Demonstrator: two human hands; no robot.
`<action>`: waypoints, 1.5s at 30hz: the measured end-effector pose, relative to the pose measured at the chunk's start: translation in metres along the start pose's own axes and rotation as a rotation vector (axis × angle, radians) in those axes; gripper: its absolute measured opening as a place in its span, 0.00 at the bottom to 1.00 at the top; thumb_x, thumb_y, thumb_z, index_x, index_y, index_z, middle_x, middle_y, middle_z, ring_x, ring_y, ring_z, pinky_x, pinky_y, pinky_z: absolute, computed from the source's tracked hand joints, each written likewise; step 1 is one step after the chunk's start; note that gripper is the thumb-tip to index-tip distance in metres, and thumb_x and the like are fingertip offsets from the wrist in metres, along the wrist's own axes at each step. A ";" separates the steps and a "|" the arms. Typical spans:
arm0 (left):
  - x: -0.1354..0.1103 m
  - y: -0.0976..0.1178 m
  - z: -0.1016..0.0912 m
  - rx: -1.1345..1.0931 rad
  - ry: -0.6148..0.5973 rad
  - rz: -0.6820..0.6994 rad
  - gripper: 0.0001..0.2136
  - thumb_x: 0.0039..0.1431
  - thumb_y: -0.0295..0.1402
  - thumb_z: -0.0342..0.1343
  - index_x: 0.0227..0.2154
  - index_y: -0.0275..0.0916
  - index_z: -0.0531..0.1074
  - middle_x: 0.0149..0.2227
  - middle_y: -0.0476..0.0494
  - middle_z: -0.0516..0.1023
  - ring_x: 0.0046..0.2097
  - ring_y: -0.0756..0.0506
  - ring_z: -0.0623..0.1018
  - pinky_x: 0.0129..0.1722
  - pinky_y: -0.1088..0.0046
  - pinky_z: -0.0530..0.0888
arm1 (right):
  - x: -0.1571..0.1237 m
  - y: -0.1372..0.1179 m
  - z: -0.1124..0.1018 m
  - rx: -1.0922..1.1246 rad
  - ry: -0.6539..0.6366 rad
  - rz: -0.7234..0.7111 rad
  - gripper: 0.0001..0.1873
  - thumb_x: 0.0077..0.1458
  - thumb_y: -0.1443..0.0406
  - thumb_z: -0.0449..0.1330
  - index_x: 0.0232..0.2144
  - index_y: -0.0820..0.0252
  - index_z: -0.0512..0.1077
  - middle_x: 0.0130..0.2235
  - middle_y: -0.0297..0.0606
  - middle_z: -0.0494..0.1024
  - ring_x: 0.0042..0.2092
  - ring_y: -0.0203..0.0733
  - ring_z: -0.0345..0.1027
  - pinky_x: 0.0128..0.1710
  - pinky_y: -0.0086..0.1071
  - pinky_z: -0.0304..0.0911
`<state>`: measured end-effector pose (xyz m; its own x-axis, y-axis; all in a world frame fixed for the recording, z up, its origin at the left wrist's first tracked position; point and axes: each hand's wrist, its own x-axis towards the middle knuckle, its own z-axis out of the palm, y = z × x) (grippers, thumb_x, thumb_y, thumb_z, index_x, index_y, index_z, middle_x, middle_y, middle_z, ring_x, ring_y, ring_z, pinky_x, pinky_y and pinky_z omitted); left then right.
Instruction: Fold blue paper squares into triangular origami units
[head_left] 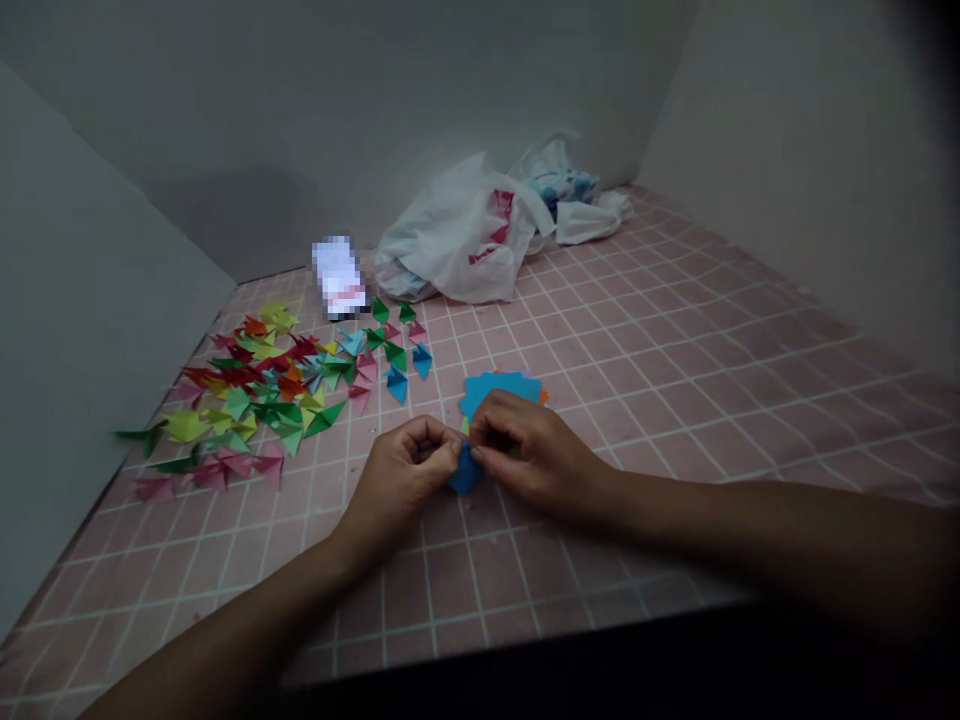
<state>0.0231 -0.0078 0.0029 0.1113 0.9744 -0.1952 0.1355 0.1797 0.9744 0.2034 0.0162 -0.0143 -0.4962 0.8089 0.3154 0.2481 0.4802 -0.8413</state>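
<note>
Two bare hands at work, both near the middle of the tabletop (pixel 637 330), which is covered in a pink pattern with white grid lines. Left hand (pixel 394 475): thumb and forefinger brought close together, grip narrow, holding the left side of a small blue folded piece (pixel 464 472). Right hand (pixel 544 455): thumb and forefinger likewise pinched, on the upper right side of the same piece. Location of piece: between the two sets of fingertips, its lower point directed toward the wearer; contact with the surface beneath cannot be told. Fine detail of the folds too dim to read.

Just beyond the right hand, partly covered by it: a fanned blue paper stack (pixel 501 388), with an orange corner (pixel 544 398) showing at its right edge.

To the left, a scattered heap of folded paper pieces (pixel 262 380), in red, orange, yellow, green and pink, many overlapping. At its right fringe, two blue folded shapes (pixel 409 372) lie near each other.

Behind the heap: a phone (pixel 340 278), screen lit, content blurred. Right of it, a crumpled white plastic bag (pixel 457 235) with red print; further right, a second bag (pixel 555 180) with blue markings.
</note>
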 end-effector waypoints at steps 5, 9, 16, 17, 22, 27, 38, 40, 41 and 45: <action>0.000 -0.003 0.000 0.006 -0.003 -0.003 0.07 0.53 0.35 0.62 0.26 0.38 0.74 0.26 0.49 0.73 0.28 0.50 0.69 0.29 0.73 0.67 | 0.000 0.001 0.000 0.009 -0.009 0.030 0.08 0.56 0.74 0.58 0.27 0.59 0.66 0.30 0.34 0.70 0.32 0.37 0.63 0.33 0.31 0.58; -0.001 -0.004 -0.001 0.031 0.008 0.007 0.07 0.54 0.36 0.62 0.26 0.38 0.74 0.26 0.49 0.72 0.28 0.50 0.69 0.29 0.74 0.66 | 0.000 0.003 0.001 0.053 -0.016 0.082 0.07 0.55 0.73 0.57 0.27 0.59 0.67 0.29 0.33 0.71 0.31 0.36 0.63 0.32 0.31 0.57; -0.001 -0.003 -0.002 0.065 0.000 0.041 0.08 0.57 0.37 0.60 0.27 0.38 0.73 0.26 0.49 0.73 0.30 0.49 0.70 0.30 0.73 0.67 | -0.001 0.003 0.001 0.161 0.002 0.159 0.05 0.57 0.69 0.58 0.28 0.60 0.68 0.29 0.33 0.72 0.32 0.37 0.64 0.33 0.32 0.59; -0.002 -0.003 -0.003 0.069 -0.001 0.049 0.08 0.57 0.37 0.60 0.27 0.38 0.73 0.27 0.49 0.73 0.30 0.49 0.70 0.30 0.73 0.67 | 0.000 0.002 0.001 0.174 0.004 0.165 0.05 0.57 0.69 0.58 0.28 0.60 0.69 0.29 0.33 0.72 0.32 0.37 0.64 0.33 0.32 0.59; -0.004 -0.001 -0.004 0.063 -0.012 0.059 0.10 0.60 0.38 0.59 0.28 0.37 0.73 0.27 0.50 0.72 0.30 0.51 0.69 0.31 0.74 0.67 | 0.000 0.002 0.002 0.206 0.008 0.178 0.04 0.55 0.69 0.57 0.28 0.60 0.69 0.29 0.33 0.72 0.32 0.38 0.64 0.33 0.33 0.58; -0.004 -0.002 -0.004 0.031 -0.011 0.051 0.08 0.59 0.38 0.62 0.31 0.38 0.75 0.29 0.50 0.74 0.31 0.51 0.71 0.31 0.75 0.68 | -0.001 0.002 0.002 0.216 0.029 0.170 0.03 0.54 0.69 0.57 0.28 0.60 0.70 0.29 0.34 0.73 0.33 0.38 0.65 0.34 0.33 0.59; -0.003 -0.003 -0.003 0.100 0.035 0.088 0.06 0.53 0.34 0.64 0.30 0.38 0.76 0.29 0.50 0.77 0.29 0.51 0.72 0.29 0.76 0.68 | 0.000 0.005 0.002 0.278 0.015 0.133 0.03 0.56 0.67 0.57 0.30 0.59 0.69 0.31 0.35 0.73 0.35 0.39 0.66 0.36 0.34 0.60; -0.002 -0.004 -0.004 0.169 0.056 0.132 0.05 0.54 0.34 0.63 0.30 0.38 0.76 0.29 0.50 0.77 0.29 0.51 0.73 0.29 0.76 0.68 | 0.001 0.006 0.003 0.313 0.022 0.140 0.02 0.56 0.66 0.58 0.31 0.59 0.69 0.31 0.34 0.72 0.35 0.39 0.65 0.36 0.34 0.60; -0.002 -0.004 -0.004 0.203 0.064 0.162 0.04 0.54 0.33 0.62 0.30 0.38 0.76 0.29 0.50 0.77 0.30 0.51 0.73 0.30 0.75 0.68 | 0.001 0.006 0.003 0.337 0.014 0.144 0.03 0.57 0.65 0.59 0.32 0.59 0.69 0.32 0.34 0.72 0.35 0.39 0.66 0.36 0.33 0.60; -0.003 -0.006 -0.004 0.317 0.059 0.269 0.01 0.53 0.29 0.60 0.29 0.38 0.75 0.29 0.49 0.77 0.31 0.50 0.75 0.32 0.74 0.70 | 0.002 0.006 0.002 0.305 -0.016 0.125 0.04 0.57 0.65 0.60 0.31 0.59 0.70 0.32 0.34 0.73 0.35 0.38 0.66 0.36 0.33 0.60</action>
<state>0.0182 -0.0116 -0.0017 0.1288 0.9886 0.0775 0.4064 -0.1239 0.9053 0.2024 0.0206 -0.0195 -0.4915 0.8483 0.1969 0.0482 0.2522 -0.9665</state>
